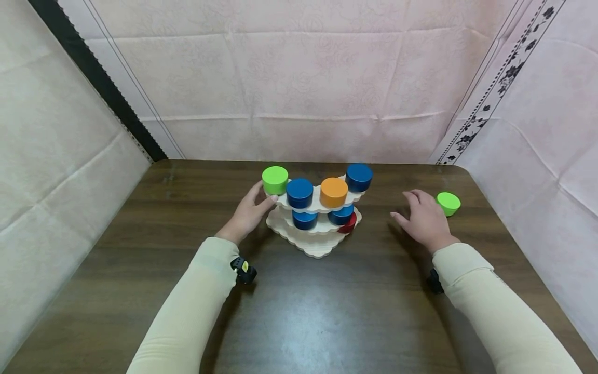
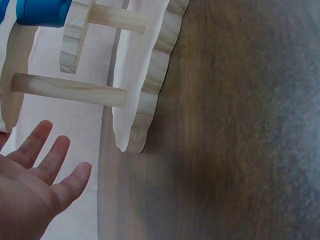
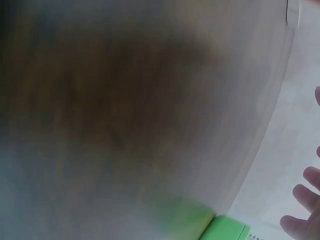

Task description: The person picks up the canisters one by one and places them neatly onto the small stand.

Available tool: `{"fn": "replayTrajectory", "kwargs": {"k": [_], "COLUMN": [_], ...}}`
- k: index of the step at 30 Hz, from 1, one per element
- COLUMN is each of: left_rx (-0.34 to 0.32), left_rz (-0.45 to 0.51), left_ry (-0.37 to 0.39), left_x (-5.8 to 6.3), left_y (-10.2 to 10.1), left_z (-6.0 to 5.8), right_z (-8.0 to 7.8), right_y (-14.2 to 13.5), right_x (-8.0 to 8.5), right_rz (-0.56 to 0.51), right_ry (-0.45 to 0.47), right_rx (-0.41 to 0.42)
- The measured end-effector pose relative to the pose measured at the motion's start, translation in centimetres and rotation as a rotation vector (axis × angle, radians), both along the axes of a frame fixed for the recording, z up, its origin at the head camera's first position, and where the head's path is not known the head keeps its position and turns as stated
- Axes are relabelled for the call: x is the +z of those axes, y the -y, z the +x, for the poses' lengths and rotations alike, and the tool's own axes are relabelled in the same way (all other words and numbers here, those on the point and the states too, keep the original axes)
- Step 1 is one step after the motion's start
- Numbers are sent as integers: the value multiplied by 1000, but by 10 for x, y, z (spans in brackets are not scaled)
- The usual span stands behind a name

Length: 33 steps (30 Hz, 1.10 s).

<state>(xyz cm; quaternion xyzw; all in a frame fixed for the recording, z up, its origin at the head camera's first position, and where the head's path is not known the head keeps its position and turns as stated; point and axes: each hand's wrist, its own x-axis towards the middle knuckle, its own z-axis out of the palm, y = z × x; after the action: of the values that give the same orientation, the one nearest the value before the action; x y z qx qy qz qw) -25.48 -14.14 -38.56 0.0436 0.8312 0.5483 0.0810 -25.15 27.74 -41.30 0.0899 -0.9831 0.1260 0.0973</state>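
Note:
A pale wooden tiered stand with scalloped edges stands on the table, bearing round, cup-shaped pieces. On its top tier are a green piece, two blue pieces and an orange piece. Lower down sit two blue pieces and a red piece. With thumb and forefinger, my left hand pinches the top tier's left corner beside the green piece; its other fingers spread free in the left wrist view. To the right, my right hand holds nothing, fingers extended, beside a loose green piece.
The dark brown wooden table ends at a back edge behind the stand. Pale patterned cloth hangs behind and along both sides. A black wrist device sits at the left cuff.

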Motion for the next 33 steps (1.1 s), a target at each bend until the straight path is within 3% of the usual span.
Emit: {"fn": "replayTrajectory", "kwargs": {"k": [11, 33], "left_rx": [-10, -9], "left_rz": [10, 22], "left_ry": [0, 9], "left_x": [-2, 1], "left_y": [-2, 0], "left_z": [-1, 0], "right_z": [-7, -17], "right_y": [-33, -86], "right_x": [-5, -2], "right_rz": [-21, -148], "right_ry": [14, 170], "right_rx": [-116, -354]}}
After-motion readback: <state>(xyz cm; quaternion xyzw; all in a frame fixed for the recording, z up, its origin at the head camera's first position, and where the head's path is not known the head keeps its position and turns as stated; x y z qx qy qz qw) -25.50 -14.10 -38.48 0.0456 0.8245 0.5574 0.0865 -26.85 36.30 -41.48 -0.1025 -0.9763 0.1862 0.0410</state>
